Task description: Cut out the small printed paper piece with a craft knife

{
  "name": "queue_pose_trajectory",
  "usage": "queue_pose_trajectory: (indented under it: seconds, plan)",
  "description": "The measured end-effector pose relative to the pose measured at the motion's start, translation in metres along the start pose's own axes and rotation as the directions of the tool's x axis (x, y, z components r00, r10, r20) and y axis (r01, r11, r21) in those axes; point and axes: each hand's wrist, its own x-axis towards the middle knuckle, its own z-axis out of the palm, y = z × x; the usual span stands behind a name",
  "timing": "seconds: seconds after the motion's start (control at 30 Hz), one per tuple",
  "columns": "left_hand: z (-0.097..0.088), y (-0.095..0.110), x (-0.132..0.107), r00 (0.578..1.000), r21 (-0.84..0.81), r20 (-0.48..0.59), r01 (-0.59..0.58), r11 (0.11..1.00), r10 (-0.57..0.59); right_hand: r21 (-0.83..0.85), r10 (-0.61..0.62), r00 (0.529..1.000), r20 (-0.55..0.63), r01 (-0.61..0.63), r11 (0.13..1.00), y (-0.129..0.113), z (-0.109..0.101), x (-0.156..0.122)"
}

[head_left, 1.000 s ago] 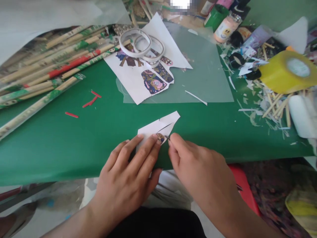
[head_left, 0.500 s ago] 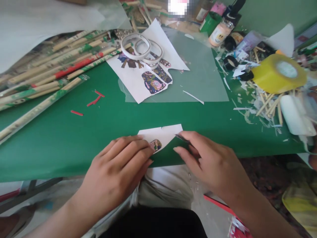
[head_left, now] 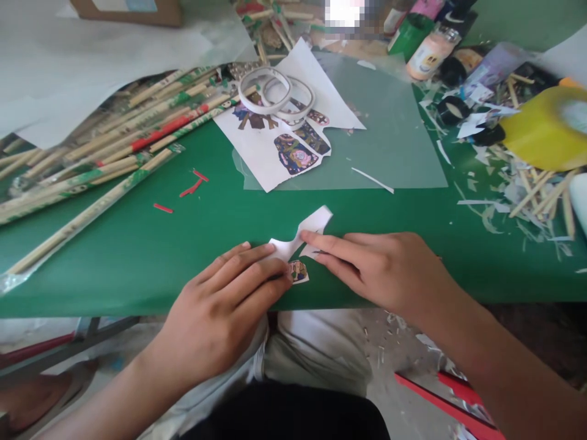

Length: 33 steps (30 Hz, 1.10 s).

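My left hand lies palm down near the front edge of the table, its fingers stretched out and pressing on paper. Beside its fingertips shows a small cut-out with a colourful printed picture. My right hand pinches a white paper scrap between thumb and fingers. That scrap is bent and lifted, and its left end runs to my left fingertips. A gap shows between the scrap and the cut-out on the right side. Whether they still join under my left hand is hidden, as is any tool in my right hand.
Behind my hands lies a printed sheet with two white tape rings on a translucent sheet. Wrapped chopsticks spread at left. Yellow tape, paper scraps and a peach bottle are at right.
My right hand has moved left and now pinches the paper, which has bent up and parted from the cut-out's right side. The dark blade-like tip at my right fingers no longer shows. The view has shifted.
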Motion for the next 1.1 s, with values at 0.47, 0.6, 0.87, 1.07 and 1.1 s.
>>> queue_pose_trajectory:
  seconds: [0.47,0.6,0.87,1.07,1.1]
  plan:
    - [0.014,0.042,0.017,0.984,0.232,-0.045,0.18,0.956,-0.174,0.005,0.1,0.992,-0.077,-0.1,0.995,-0.016,-0.01,-0.003]
    - [0.008,0.031,0.016,0.988,0.154,-0.045,0.152,0.976,-0.147,-0.014,0.083,0.996,-0.009,-0.084,0.996,-0.013,-0.005,0.0]
    - [0.005,0.012,0.013,0.999,0.093,0.01,0.041,0.995,-0.042,-0.033,0.016,0.999,0.047,-0.014,0.999,-0.009,-0.004,0.009]
    - [0.013,0.017,0.007,0.996,0.09,-0.007,0.089,0.992,-0.089,-0.079,-0.018,0.998,0.06,0.022,0.997,-0.009,-0.006,0.012]
    - [0.013,0.017,0.007,0.996,0.086,-0.002,0.093,0.992,-0.093,-0.085,-0.016,0.998,0.061,0.021,0.996,-0.01,-0.006,0.013]
